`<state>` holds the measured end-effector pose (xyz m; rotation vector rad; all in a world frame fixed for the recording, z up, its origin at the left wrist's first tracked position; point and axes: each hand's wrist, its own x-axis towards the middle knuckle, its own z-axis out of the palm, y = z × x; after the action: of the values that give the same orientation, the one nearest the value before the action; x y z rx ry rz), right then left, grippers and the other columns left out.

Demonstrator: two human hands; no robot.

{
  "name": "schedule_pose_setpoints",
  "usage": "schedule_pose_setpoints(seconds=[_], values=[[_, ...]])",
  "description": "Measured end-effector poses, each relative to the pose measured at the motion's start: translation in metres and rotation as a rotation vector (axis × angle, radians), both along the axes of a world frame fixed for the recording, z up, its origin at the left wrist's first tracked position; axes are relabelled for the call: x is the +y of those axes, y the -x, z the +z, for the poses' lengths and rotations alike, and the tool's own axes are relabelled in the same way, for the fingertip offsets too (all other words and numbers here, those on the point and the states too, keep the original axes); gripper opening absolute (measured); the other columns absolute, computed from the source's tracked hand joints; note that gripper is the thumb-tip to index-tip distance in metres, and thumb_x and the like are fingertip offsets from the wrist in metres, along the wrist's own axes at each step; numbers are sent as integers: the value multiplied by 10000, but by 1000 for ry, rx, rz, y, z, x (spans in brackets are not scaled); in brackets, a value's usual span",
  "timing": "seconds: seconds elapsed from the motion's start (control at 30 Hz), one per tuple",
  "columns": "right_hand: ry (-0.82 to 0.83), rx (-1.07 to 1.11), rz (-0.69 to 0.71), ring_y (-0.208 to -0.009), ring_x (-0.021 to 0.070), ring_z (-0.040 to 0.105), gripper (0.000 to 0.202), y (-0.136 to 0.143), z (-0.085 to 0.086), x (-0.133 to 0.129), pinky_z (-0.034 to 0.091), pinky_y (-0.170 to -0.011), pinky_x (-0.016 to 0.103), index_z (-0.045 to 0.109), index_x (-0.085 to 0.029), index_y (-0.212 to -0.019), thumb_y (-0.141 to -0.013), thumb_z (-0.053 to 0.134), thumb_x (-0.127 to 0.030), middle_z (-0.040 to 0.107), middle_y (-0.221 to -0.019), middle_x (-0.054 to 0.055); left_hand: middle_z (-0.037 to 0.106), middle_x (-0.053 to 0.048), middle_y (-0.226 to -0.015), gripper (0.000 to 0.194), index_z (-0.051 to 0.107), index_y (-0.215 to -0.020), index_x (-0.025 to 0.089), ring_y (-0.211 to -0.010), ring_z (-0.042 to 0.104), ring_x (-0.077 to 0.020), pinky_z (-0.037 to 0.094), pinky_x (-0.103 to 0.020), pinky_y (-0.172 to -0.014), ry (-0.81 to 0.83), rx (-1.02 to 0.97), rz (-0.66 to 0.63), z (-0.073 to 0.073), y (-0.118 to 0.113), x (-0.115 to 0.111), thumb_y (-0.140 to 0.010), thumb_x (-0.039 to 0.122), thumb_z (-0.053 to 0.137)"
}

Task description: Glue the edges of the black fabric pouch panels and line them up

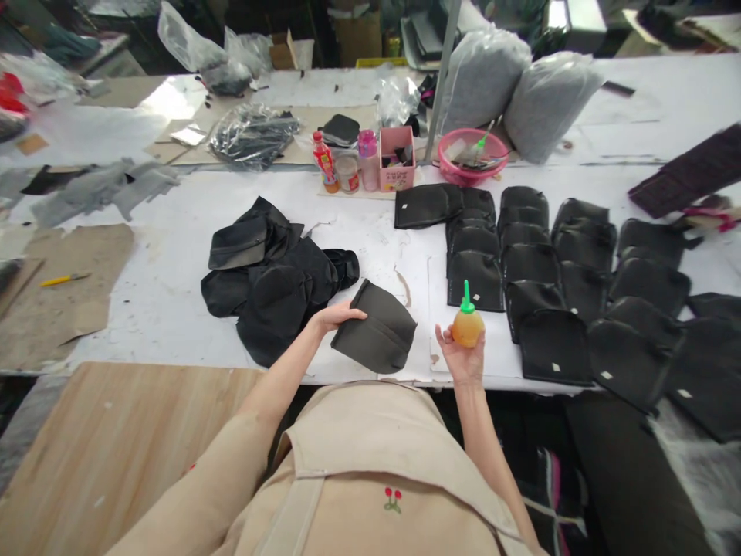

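My left hand (pixel 341 315) pinches the left edge of a flat black leather-like piece (pixel 379 328), which has a seam across it and is held over the table's front edge. In my right hand (pixel 463 357) sits a round squeeze bottle (pixel 468 330) of amber liquid, its green nozzle pointing up. A loose heap of black pieces (pixel 275 297) lies just beyond my left hand. To the right, overlapping rows of shiny black pieces (pixel 532 262) cover the table, several with small white tags.
Behind stand a red-labelled drink bottle (pixel 325 162), a glass jar (pixel 348 174), a pink bottle (pixel 368 158), a pink box (pixel 397 166) and a pink basket (pixel 448 168). A metal pole (pixel 443 77) rises beside the basket. A yellow cutter (pixel 63 279) lies at left on cardboard.
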<state>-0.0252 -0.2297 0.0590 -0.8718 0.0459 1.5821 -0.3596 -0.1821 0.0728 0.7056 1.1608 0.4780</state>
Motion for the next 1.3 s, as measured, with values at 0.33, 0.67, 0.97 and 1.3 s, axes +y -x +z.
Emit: schedule_pose_setpoints(seconds=[0.33, 0.67, 0.97, 1.3], values=[[90, -12, -58, -731, 171, 699, 361, 18, -16, -33, 559, -970, 472, 709, -253, -893, -721, 794, -558, 749, -809, -12, 725, -42, -738, 235, 729, -740, 148, -760, 694, -221, 515, -274, -699, -238, 804, -586, -43, -50, 89, -697, 359, 824], [110, -223, 34, -827, 178, 711, 316, 32, -46, -26, 632, -809, 376, 673, -278, -965, -789, 716, -537, 726, -889, -7, 610, -154, -1284, 352, 600, -1187, 166, -1236, 546, -283, 436, -365, -1028, -727, 1212, -196, -55, -55, 40, -880, 311, 694], [24, -268, 219, -971, 189, 675, 354, 65, -58, 16, 609, -790, 352, 662, -255, -1021, -784, 710, -514, 719, -1032, 18, 669, -78, -696, 295, 608, -771, 134, -629, 681, -192, 560, -304, -619, 210, 479, 250, -60, -51, -73, -861, 389, 725], [28, -210, 329, -982, 207, 672, 362, 60, -70, 23, 615, -710, 306, 688, -228, -1031, -759, 743, -460, 734, -1031, 31, 733, -67, -807, 131, 651, -792, 120, -737, 706, -149, 597, -286, -796, 370, -79, 654, -66, -63, -94, -800, 125, 782]])
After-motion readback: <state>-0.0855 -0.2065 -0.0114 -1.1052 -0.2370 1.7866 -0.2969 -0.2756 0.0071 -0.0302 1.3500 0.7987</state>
